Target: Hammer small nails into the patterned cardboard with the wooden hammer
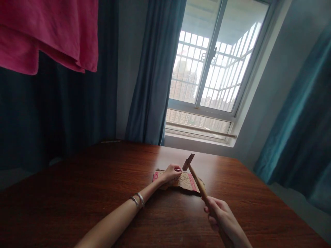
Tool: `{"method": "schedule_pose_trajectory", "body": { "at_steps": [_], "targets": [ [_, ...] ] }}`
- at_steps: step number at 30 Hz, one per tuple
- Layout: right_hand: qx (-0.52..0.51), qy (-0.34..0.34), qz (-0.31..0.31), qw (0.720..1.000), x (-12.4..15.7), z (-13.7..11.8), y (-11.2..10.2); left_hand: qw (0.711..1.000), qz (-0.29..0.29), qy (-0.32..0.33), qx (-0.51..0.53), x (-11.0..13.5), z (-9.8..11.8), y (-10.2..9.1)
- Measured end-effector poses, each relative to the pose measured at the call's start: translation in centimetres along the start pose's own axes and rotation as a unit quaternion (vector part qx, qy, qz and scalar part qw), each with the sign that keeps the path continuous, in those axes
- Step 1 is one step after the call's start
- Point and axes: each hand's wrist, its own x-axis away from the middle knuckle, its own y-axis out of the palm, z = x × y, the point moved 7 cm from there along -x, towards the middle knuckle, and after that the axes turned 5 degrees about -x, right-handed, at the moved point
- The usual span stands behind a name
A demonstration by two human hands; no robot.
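Observation:
My right hand (217, 212) is wrapped round the wooden handle of a hammer (198, 179). The hammer tilts up and to the left, its dark metal head beside the fingertips of my left hand (172, 172). Those left fingers are pinched together over a patterned piece (184, 181) with tan, speckled and pink areas and an uneven dark edge. Whatever the pinch holds, if anything, is too small to make out. Beneath my left hand, part of the patterned piece is hidden.
The patterned piece lies on a brown wood-grain table (124, 203). Beyond the table stand a blue curtain (155, 75) and a barred window (207, 69). Pink cloth (59, 31) hangs at the upper left, and another curtain (297, 120) hangs on the right.

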Motion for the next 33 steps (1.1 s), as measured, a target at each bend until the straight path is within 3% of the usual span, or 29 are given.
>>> {"method": "schedule_pose_trajectory", "body": {
  "at_steps": [12, 23, 33],
  "targets": [
    [-0.023, 0.016, 0.004, 1.0, -0.22, 0.31, 0.11, 1.0, -0.005, 0.015, -0.002, 0.19, 0.23, -0.09],
    [-0.008, 0.016, 0.006, 1.0, 0.05, -0.16, 0.46, 1.0, -0.007, -0.011, -0.014, 0.34, 0.56, -0.22],
    [0.0, 0.01, -0.005, 1.0, -0.2, -0.5, 0.6, 1.0, -0.007, 0.023, -0.009, 0.21, 0.43, -0.07]
  ]
}}
